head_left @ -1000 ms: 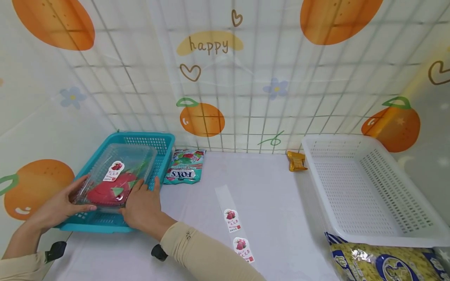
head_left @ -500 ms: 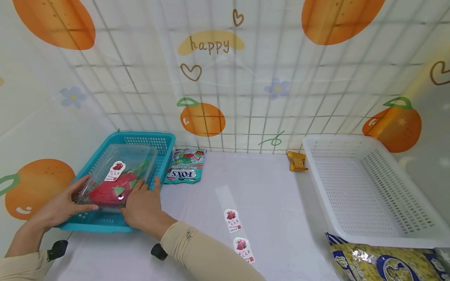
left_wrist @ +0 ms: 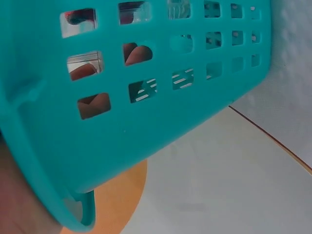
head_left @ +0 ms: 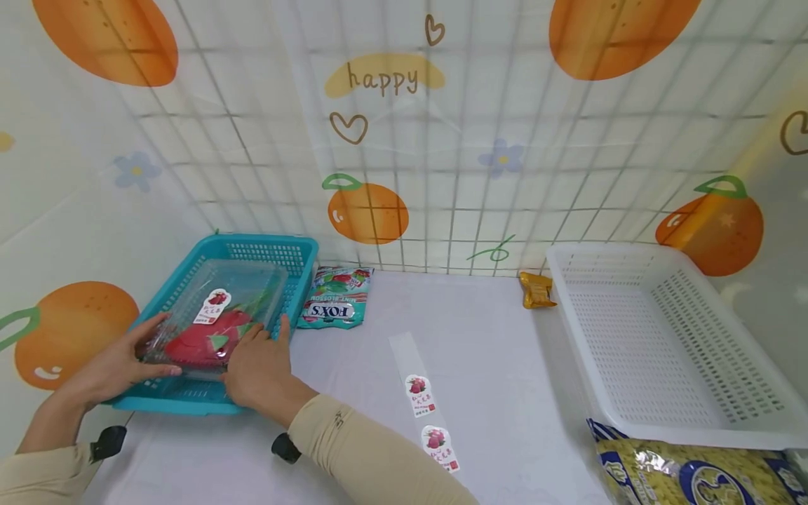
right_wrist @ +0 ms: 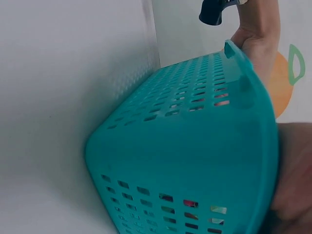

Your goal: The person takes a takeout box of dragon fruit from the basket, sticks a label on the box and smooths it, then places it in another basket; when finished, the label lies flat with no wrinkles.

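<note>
A clear plastic box (head_left: 252, 279) with a red dragon fruit (head_left: 200, 344) inside sits in a teal basket (head_left: 170, 406). On its lid is a white dragon fruit sticker (head_left: 213, 306). My left hand (head_left: 110, 368) grips the near left corner, thumb along the front edge and fingers at the left side. My right hand (head_left: 260, 368) holds the box's near right side, with fingers bent over the edge and index finger pointing out toward the basket wall. Through holes in the basket (left_wrist: 146, 146), the left wrist view shows fingertips. The right wrist view mostly shows the basket's outer wall (right_wrist: 180, 146).
Right of the basket lies a FOX'S candy bag (head_left: 337, 298). A clear strip with dragon fruit stickers (head_left: 419, 395) lies mid-table. Farther right are a small golden wrapped packet (head_left: 537, 290), a white basket (head_left: 571, 351) and a yellow pasta bag (head_left: 656, 466). A patterned curtain (head_left: 442, 210) hangs behind.
The head view has shifted a little, moving the scene slightly right. Both hands keep their places on the box, which remains in the teal basket.
</note>
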The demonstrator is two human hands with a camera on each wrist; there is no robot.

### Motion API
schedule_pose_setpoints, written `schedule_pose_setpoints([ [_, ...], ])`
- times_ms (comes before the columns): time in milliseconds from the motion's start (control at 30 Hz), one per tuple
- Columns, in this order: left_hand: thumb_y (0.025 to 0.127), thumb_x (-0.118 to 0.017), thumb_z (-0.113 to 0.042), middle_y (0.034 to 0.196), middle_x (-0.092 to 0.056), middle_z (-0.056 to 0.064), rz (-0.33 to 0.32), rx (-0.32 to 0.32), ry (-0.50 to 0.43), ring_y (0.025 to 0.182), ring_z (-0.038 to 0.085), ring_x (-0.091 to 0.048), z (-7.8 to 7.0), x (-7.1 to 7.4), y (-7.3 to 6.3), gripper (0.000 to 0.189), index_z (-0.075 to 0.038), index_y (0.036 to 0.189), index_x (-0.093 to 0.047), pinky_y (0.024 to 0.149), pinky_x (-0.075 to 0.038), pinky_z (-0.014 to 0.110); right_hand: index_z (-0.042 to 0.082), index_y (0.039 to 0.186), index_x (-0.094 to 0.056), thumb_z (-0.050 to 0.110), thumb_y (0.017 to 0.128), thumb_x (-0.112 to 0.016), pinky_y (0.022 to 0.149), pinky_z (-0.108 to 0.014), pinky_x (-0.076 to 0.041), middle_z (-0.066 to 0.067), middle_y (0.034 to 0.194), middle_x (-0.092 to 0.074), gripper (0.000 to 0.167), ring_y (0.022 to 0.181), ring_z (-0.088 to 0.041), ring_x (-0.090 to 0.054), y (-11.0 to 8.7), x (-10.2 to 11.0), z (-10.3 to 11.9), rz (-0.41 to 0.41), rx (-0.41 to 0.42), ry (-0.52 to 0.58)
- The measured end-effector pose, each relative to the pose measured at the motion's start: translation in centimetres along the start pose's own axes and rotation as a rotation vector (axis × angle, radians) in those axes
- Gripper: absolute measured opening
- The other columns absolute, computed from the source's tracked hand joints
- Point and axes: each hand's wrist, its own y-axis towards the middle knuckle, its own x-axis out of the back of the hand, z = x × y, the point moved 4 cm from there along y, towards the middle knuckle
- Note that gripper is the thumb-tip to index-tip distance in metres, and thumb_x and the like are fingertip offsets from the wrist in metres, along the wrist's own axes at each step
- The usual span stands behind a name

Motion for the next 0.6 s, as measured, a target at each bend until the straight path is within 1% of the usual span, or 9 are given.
schedule_pose_setpoints([
  [133,0.09,-0.079,-0.037,0.15,-0.021,0.047,0.009,-0.007,-0.003,0.124,0.065,-0.032,-0.11,-0.03,0.01,0.115,-0.001,0.162,0.003,0.093,-0.05,0.07,0.014,0.155,-0.042,0.073,0.089,-0.057,0.129,-0.052,-0.007,0.006,0.151,-0.051,0.09,0.137,-0.008,-0.051,-0.05,0.04,0.07,0.015,-0.008,-0.007],
  [333,0.09,-0.078,-0.036,0.15,-0.02,0.048,0.026,-0.01,-0.019,0.125,0.066,-0.031,-0.12,-0.17,0.03,0.114,0.0,0.162,0.003,0.095,-0.046,0.074,0.016,0.155,-0.043,0.073,0.09,-0.054,0.129,-0.053,-0.005,0.007,0.153,-0.049,0.087,0.138,-0.008,-0.048,0.03,0.09,0.3,0.044,-0.007,-0.049],
  [500,0.088,-0.081,-0.037,0.15,-0.02,0.048,0.031,-0.013,-0.013,0.126,0.066,-0.03,-0.17,-0.17,0.19,0.116,0.001,0.162,0.001,0.094,-0.048,0.072,0.016,0.156,-0.041,0.072,0.092,-0.051,0.129,-0.054,-0.005,0.006,0.155,-0.047,0.086,0.142,-0.01,-0.045,-0.01,0.21,0.36,0.074,0.008,-0.086],
  [600,0.087,-0.081,-0.037,0.15,-0.02,0.047,0.028,-0.02,-0.011,0.126,0.066,-0.03,-0.19,-0.28,0.21,0.116,0.001,0.162,-0.001,0.094,-0.049,0.072,0.015,0.155,-0.043,0.071,0.094,-0.05,0.128,-0.055,-0.005,0.004,0.155,-0.048,0.083,0.142,-0.011,-0.046,-0.08,0.27,0.33,0.07,0.024,-0.091],
])
